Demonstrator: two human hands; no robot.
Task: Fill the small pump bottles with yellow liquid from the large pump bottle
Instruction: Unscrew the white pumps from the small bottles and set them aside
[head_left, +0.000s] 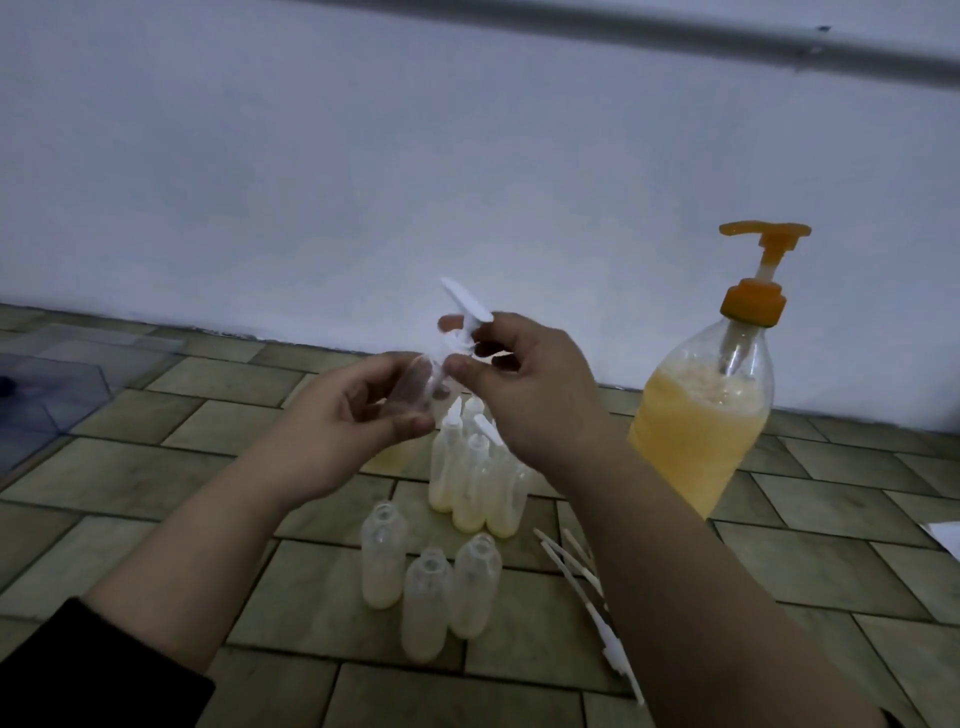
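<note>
Clear plastic, apparently empty: a small bottle (415, 387) was held in the air above the tiled floor (208, 384), the left hand (337, 431) curled around its body with thumb and fingers clamped on it. The right hand (524, 389) pinched a white pump head (467, 306) at the bottle's neck, its dip tube partly inside; whether it was going in or coming out could not be told.

The likeliest slip was the thin tube catching on the rim and bending, or the light bottle twisting out of the left hand's hold. Either hand dropping low could topple the bottles standing directly beneath.

Counted: one large pump bottle (711, 415) with an orange pump, roughly half full of yellow liquid, stood to the right against the wall. Three uncapped small bottles (431, 597) stood nearest the person, each with a little pale liquid at the bottom. Behind them stood a tight cluster of capped, filled bottles (478, 483), perhaps four or five; overlap hid the exact number. Several loose pump heads (587, 587) lay on the floor, at least three.
</note>
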